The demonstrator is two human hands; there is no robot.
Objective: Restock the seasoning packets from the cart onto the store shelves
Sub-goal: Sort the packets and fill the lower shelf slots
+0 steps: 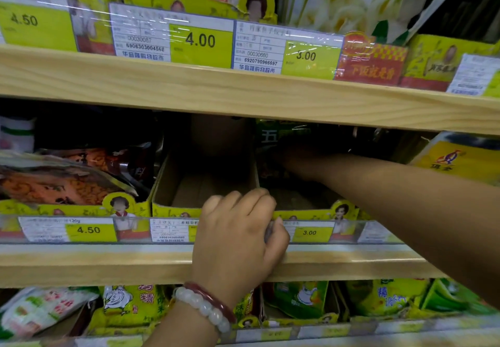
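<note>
My left hand (pixel 238 233), with two bracelets at the wrist, curls its fingers over the front lip of the yellow cardboard display boxes on the middle shelf, between an empty box (pixel 189 184) and the box to its right (pixel 313 212). My right arm reaches from the right deep into that right-hand box. My right hand (pixel 295 162) is in the dark at the back, against green seasoning packets (pixel 273 135). Its fingers are too dim to make out.
The upper shelf plank (pixel 243 95) hangs low over the opening. A clear price rail (pixel 89 230) runs along the middle shelf front. Orange-and-dark packets (pixel 62 181) fill the left box. A yellow bag (pixel 460 160) sits at the right. Yellow-green packets (pixel 130 308) fill the lower shelf.
</note>
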